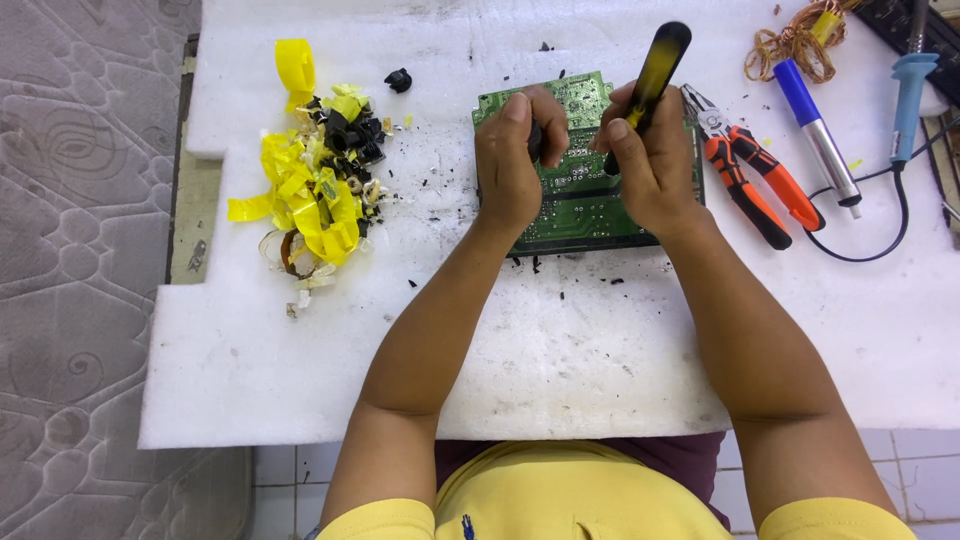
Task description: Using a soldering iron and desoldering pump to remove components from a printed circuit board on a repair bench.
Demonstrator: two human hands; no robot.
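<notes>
A circuit board being stripped with a screwdriver on a white foam sheet.

The green circuit board [580, 190] is steadied by the left hand [512, 160], pinched on a small dark part, while a yellow-and-black screwdriver [650, 80] is gripped in the closed right hand [650, 165]. A pile of yellow tape and black parts [315, 190] is already heaped at left; the board itself is still intact. Orange pliers [750, 175] lie unused beside it.

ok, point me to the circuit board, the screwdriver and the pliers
green circuit board [585, 205], head view, bare lower middle.
yellow-and-black screwdriver [660, 60], head view, handle above the right hand.
orange-handled pliers [745, 175], head view, handle.
</notes>
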